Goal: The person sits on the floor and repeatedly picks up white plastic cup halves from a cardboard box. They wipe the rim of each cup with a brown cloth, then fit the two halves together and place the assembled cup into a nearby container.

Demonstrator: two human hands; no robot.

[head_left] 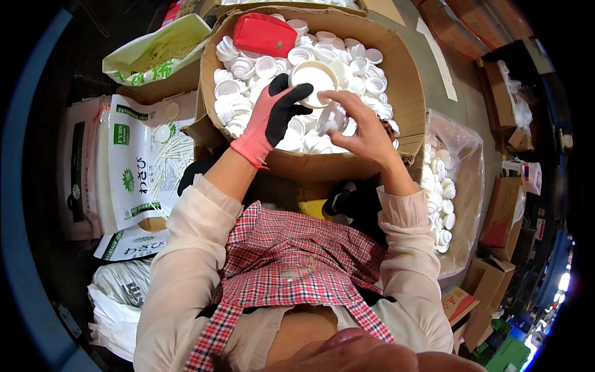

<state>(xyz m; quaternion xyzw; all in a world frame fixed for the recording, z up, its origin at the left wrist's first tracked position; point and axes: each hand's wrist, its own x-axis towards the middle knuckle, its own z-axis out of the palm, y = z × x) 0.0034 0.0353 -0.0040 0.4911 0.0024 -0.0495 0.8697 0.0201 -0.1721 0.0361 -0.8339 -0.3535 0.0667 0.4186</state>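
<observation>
A large cardboard box [406, 93] full of white plastic caps [232, 105] stands in front of me. Over the caps, my left hand [276, 115], in a pink and black glove, has its fingers apart with nothing visible between them. My bare right hand [362, 127] grips a ribbed white cap [333, 118] between thumb and fingers, just right of the gloved fingertips. Behind both hands, a round tub with a cream rim [315, 75] rests on the caps. A red pouch [265, 34] lies at the box's far left.
At the right, a clear plastic bag [462, 161] holds more white caps. Thin white sticks [170, 161] lie on printed white packaging [127, 164] at the left. Beyond it stands an open bag [158, 53] with pale thin pieces. Cardboard boxes [502, 217] line the far right.
</observation>
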